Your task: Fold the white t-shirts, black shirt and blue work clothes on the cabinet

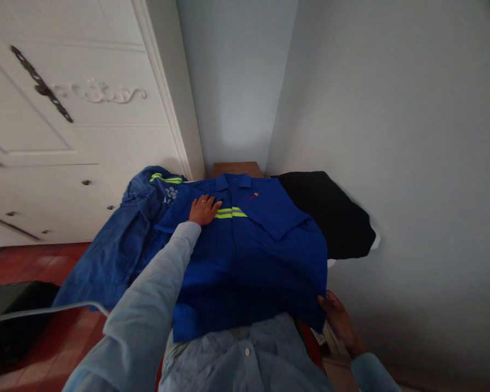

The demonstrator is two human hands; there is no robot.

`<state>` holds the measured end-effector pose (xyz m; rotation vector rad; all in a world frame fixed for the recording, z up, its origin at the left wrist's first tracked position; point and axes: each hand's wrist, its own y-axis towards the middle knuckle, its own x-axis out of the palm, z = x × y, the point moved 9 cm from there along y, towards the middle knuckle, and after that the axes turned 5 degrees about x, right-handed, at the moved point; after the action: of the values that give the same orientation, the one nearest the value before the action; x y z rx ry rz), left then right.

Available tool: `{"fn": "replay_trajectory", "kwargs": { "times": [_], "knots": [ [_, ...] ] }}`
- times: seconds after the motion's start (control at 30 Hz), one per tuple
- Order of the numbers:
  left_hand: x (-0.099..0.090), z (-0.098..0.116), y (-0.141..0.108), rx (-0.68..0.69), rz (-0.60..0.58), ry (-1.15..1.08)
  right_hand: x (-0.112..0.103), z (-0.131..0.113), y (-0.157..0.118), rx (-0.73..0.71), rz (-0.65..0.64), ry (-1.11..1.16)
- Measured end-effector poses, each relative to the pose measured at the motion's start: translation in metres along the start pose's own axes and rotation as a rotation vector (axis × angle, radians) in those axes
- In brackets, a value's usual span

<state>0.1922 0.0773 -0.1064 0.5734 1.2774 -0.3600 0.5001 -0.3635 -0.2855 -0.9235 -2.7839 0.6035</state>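
Observation:
A blue short-sleeved work shirt (269, 256) lies spread out front side up, its collar away from me. A yellow-and-grey reflective band crosses its chest, and a small emblem sits on the right side. My left hand (204, 210) rests flat on the chest beside the band, fingers spread, a ring on one finger. At the lower right corner, my right hand (338, 316) pinches the shirt's hem edge between thumb and fingers. Under the left sleeve is another blue work jacket (118, 245) with yellow stripes and pale lettering. A black cloth (330, 212) lies partly beneath the right sleeve.
White cabinets (106, 109) with dark handles stand at the left. A grey wall (412, 136) rises close on the right. Behind the collar shows a brown box-like thing (237, 169). A black object (20, 321) is on the red floor (69, 332), and a pale cable (44, 310) crosses above it.

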Motion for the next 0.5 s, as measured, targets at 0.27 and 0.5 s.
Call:
{"fn": "replay_trajectory", "kwargs": {
  "times": [0.27, 0.5],
  "knots": [
    [-0.012, -0.011, 0.005, -0.105, 0.124, -0.477, -0.01, 0.0, 0.002, -0.053, 0.158, -0.414],
    [-0.09, -0.016, -0.056, -0.121, 0.626, -0.884, -0.002, 0.041, 0.002, 0.175, -0.206, -0.834]
  ]
}}
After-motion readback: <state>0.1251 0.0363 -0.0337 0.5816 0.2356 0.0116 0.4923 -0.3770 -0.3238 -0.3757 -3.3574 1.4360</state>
